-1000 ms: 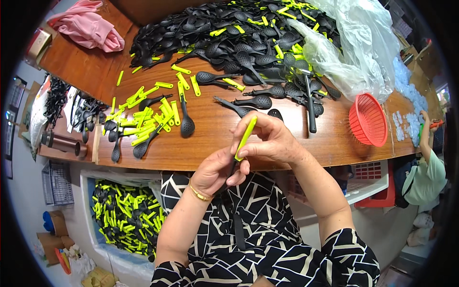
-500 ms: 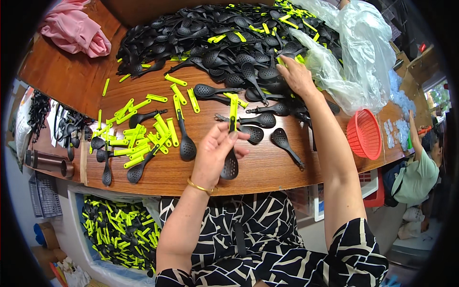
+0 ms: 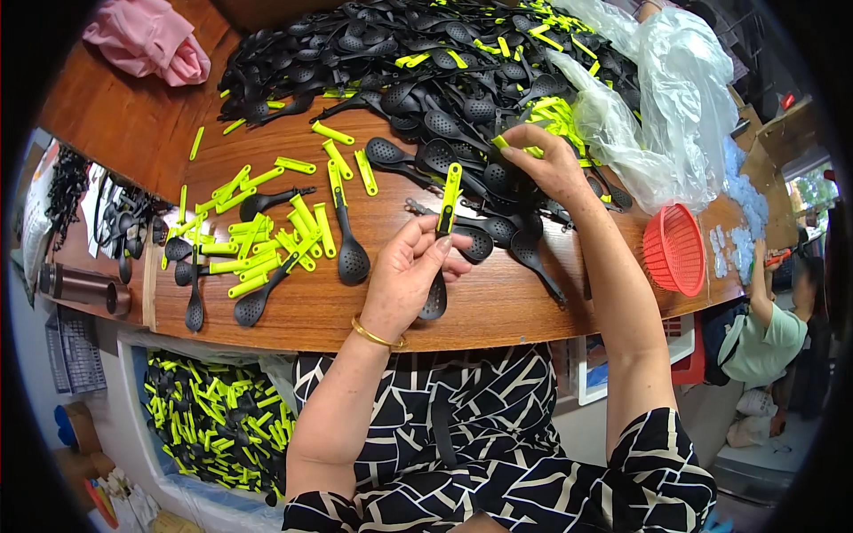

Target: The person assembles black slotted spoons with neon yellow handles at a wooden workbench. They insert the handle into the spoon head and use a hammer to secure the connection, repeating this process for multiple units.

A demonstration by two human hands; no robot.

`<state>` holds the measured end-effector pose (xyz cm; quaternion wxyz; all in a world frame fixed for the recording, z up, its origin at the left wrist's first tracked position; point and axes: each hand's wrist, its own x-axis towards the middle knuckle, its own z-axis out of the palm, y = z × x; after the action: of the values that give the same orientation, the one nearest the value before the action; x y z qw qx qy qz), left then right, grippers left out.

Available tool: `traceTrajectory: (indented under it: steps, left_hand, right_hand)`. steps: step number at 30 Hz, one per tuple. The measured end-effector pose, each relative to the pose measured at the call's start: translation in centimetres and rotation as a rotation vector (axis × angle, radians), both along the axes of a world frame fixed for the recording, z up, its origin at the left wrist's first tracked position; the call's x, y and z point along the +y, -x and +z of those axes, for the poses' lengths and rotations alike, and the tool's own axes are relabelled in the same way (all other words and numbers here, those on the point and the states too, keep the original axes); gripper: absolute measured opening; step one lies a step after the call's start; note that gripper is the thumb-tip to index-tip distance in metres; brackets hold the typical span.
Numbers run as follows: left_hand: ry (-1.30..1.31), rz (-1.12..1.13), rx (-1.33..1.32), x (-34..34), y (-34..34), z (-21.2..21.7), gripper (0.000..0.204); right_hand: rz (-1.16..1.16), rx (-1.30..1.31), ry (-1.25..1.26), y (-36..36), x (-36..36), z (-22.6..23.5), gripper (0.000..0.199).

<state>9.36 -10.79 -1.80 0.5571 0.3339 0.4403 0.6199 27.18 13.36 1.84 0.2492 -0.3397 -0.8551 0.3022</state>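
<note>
My left hand point(image 3: 410, 271) is closed around a black perforated spoon point(image 3: 433, 300), held upright by its neck with the bowl down. A yellow-green handle piece point(image 3: 451, 191) sits on the spoon's upper end. Over the near side of the spoon heap, my right hand point(image 3: 549, 167) pinches another yellow-green handle piece point(image 3: 500, 142) between thumb and fingers. Beneath the right hand lie several loose black spoons point(image 3: 530, 253). A cluster of yellow-green pieces point(image 3: 558, 120) shows just beyond it.
A large heap of black spoons point(image 3: 355, 44) fills the table's back. Loose yellow-green handles point(image 3: 258, 258) are scattered left, some with spoons. A clear plastic bag point(image 3: 680, 98) and red basket point(image 3: 673, 249) stand right. Below the table's left, a bin point(image 3: 218, 426) holds spoons with green handles.
My right hand has drawn back a little from the heap and now shows a yellow-green piece in its fingers. Spoons beneath it have shifted toward me. My left hand still holds its spoon.
</note>
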Motion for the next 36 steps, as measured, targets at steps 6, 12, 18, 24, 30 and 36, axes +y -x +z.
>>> traceTrajectory:
  steps: [6, 12, 18, 24, 30, 36]
  left_hand:
    - [-0.04, 0.091, 0.097, -0.2, -0.1, -0.2, 0.036]
    - [-0.061, 0.103, 0.219, -0.5, -1.2, 0.5, 0.038]
    - [-0.026, 0.046, 0.257, -0.7, -1.3, 0.3, 0.036]
    - [-0.039, 0.03, 0.22, -0.7, -1.5, 0.0, 0.032]
    - [-0.034, 0.029, 0.22, -1.1, -1.1, 1.0, 0.031]
    - [-0.089, 0.09, 0.315, -1.1, -1.5, 0.2, 0.025]
  right_hand:
    - [0.282, 0.165, -0.03, -0.2, -4.1, 1.9, 0.018]
    - [0.43, 0.027, -0.212, 0.6, -8.9, 4.7, 0.021]
    - [0.498, -0.057, -0.26, 1.3, -10.0, 5.3, 0.021]
    - [0.543, -0.094, -0.258, 1.4, -10.4, 6.4, 0.018]
    - [0.455, -0.095, -0.246, 1.6, -11.0, 6.1, 0.019]
    - [0.394, -0.112, -0.281, 1.9, -11.4, 6.1, 0.041]
